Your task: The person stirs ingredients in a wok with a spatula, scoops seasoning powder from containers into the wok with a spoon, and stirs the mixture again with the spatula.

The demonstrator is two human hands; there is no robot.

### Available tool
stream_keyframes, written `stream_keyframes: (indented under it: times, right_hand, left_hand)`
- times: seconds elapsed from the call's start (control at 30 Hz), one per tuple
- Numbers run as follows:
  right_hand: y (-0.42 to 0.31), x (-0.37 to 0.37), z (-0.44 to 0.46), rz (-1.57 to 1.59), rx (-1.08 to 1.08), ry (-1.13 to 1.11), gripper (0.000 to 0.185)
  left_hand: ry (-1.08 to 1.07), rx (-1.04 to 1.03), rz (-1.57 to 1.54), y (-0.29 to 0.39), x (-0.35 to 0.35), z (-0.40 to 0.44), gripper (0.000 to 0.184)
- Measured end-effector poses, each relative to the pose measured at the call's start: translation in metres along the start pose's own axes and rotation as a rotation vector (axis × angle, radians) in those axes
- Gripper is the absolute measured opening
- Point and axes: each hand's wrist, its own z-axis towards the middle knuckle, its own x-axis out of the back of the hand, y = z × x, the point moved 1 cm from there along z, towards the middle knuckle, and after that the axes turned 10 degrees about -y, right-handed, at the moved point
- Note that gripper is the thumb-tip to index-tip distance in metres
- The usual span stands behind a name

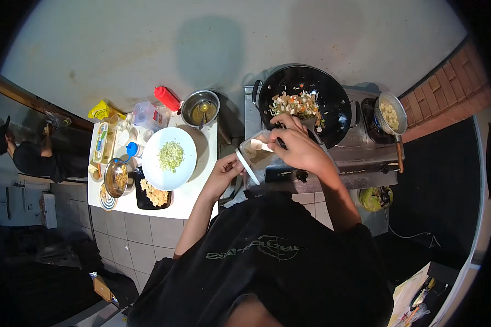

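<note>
The left hand (224, 171) is bent around the near-left edge of a translucent plastic tub (261, 173), its fingers closed against a white lid (247, 167) seen nearly edge-on; whether the lid is fastened to the tub cannot be told. The right hand (300, 146) comes in from the right with its fingers bent and nearly together, gripping the end of a small white scoop (261, 145). The scoop lies to the left of those fingers, pointing away from them at the far part of the tub; how deep it reaches is hard to tell. The tub thus sits between the two hands, right of the left fingers and left of and below the right ones, in front of the stove (333, 177). Just beyond the right fingers, on the stove, stands a black wok (334, 90) holding a mix of chopped food (295, 103) in white, brown, orange and green. Farther right is a strainer (399, 108) with pale round pieces and a wooden handle. On the left, well apart from the right hand, a white counter (202, 192) bears a white plate (154, 143) of chopped greens, a black tray (142, 202) of golden pieces, a metal pot (186, 111) of yellowish liquid and a red squeeze bottle (167, 98).
</note>
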Motion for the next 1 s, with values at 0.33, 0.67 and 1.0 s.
stream_keyframes:
  times: [0.33,0.67,1.0]
  right_hand:
    - [0.055,0.062,0.005,0.521,-0.126,-0.034,0.019]
    - [0.161,0.049,0.056,-0.125,-0.213,0.377,0.012]
    - [0.135,0.04,0.072,-0.161,-0.081,0.364,0.012]
  left_hand:
    - [0.028,0.003,-0.118,-0.01,0.001,0.003,0.014]
    - [0.09,0.024,-0.184,-0.01,-0.001,-0.008,0.013]
    - [0.106,0.023,-0.195,-0.014,0.002,-0.015,0.014]
